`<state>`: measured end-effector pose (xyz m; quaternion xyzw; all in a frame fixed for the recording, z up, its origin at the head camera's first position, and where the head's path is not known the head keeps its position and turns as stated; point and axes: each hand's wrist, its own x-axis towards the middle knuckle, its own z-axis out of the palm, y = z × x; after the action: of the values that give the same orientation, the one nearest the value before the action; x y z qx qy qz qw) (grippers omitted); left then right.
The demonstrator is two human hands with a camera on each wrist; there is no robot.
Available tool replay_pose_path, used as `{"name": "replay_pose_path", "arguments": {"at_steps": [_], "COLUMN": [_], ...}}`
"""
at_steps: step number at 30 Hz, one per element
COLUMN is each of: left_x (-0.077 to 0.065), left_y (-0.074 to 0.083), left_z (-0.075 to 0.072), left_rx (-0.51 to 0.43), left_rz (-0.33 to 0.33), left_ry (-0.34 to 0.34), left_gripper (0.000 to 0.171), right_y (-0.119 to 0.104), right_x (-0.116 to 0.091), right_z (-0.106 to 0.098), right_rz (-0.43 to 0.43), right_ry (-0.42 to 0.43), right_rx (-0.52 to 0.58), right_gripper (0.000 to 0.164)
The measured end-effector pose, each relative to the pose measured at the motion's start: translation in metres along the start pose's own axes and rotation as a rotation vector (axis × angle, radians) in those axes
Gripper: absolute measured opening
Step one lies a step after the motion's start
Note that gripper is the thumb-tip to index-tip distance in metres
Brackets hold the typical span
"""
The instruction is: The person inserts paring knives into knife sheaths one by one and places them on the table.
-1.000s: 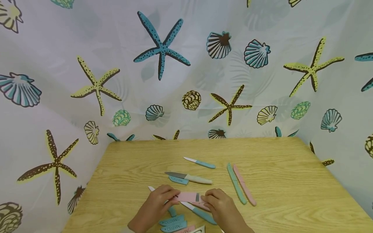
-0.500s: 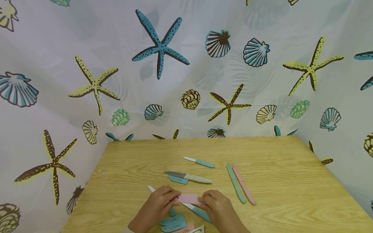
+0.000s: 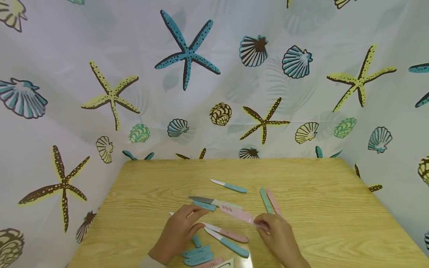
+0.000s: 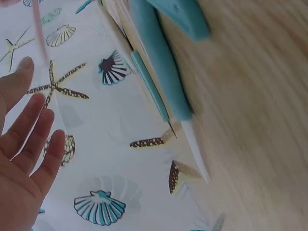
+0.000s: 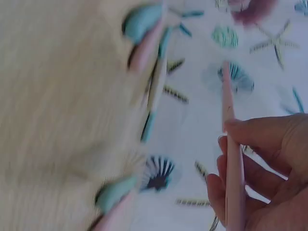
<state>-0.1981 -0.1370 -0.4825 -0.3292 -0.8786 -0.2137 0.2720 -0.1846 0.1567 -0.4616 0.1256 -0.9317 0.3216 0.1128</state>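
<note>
My right hand (image 3: 276, 232) grips a pink-handled knife (image 5: 236, 183) by its handle, thumb along one side. A pink sheath (image 3: 236, 214) covers its blade and points left, passing over the white-handled knife (image 3: 201, 200) in the head view. Away from it, my left hand (image 3: 177, 232) is held with fingers loosely spread and nothing in them; the left wrist view shows the left palm (image 4: 19, 187) bare. Near its fingertips lie a pink knife (image 3: 232, 235) and a blue knife (image 3: 231, 246), both with white blades. Another blue handle (image 3: 196, 241) is partly hidden by the left hand.
Several sheaths, including a blue one (image 3: 197, 258) and a white one (image 3: 228, 264), lie at the front. Another blue sheath (image 3: 209, 206) sits under the white-handled knife. Behind is a small blue knife (image 3: 234, 188). Green (image 3: 266, 199) and pink (image 3: 274, 201) sheathed knives lie to the right.
The pink knife has slid fully into the pink sheath. My left hand has let go of the sheath, and my right hand has carried the sheathed knife to the right.
</note>
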Motion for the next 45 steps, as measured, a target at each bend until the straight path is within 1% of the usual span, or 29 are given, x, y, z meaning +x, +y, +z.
{"name": "replay_pose_path", "arguments": {"at_steps": [1,4,7,11,15,18,23,29,39,45], "left_x": [-0.001,-0.006,-0.01,-0.013,-0.013,-0.012,-0.011,-0.01,-0.012,-0.012], "left_y": [-0.003,-0.01,-0.013,-0.013,-0.014,-0.013,-0.012,-0.011,-0.01,-0.011], "left_z": [-0.001,-0.001,-0.001,-0.001,-0.001,-0.001,-0.001,-0.003,-0.007,-0.011], "left_rx": [0.005,0.017,0.022,0.003,-0.007,-0.006,-0.002,-0.006,0.014,0.078], "left_rz": [-0.011,-0.042,-0.066,-0.086,-0.092,-0.083,-0.074,-0.087,-0.094,-0.117], "left_ry": [-0.002,-0.025,-0.057,-0.098,-0.118,-0.12,-0.136,-0.167,-0.186,-0.192], "left_gripper": [0.037,0.029,0.025,0.023,0.02,0.019,0.015,0.013,0.01,0.007], "right_y": [0.008,0.036,0.064,0.092,0.107,0.11,0.108,0.106,0.108,0.1], "right_x": [0.003,0.01,0.014,0.016,0.017,0.02,0.025,0.027,0.026,0.024], "right_z": [-0.005,-0.021,-0.03,-0.03,-0.025,-0.022,-0.023,-0.024,-0.022,-0.022], "right_rz": [0.047,0.151,0.226,0.327,0.392,0.405,0.401,0.407,0.388,0.373], "right_ry": [0.019,0.061,0.094,0.08,0.043,0.015,-0.045,-0.075,-0.072,-0.072], "right_rx": [0.0,-0.005,-0.034,-0.058,-0.055,-0.064,-0.104,-0.124,-0.132,-0.12], "right_gripper": [0.02,0.015,0.015,0.016,0.017,0.018,0.021,0.018,0.016,0.021]}}
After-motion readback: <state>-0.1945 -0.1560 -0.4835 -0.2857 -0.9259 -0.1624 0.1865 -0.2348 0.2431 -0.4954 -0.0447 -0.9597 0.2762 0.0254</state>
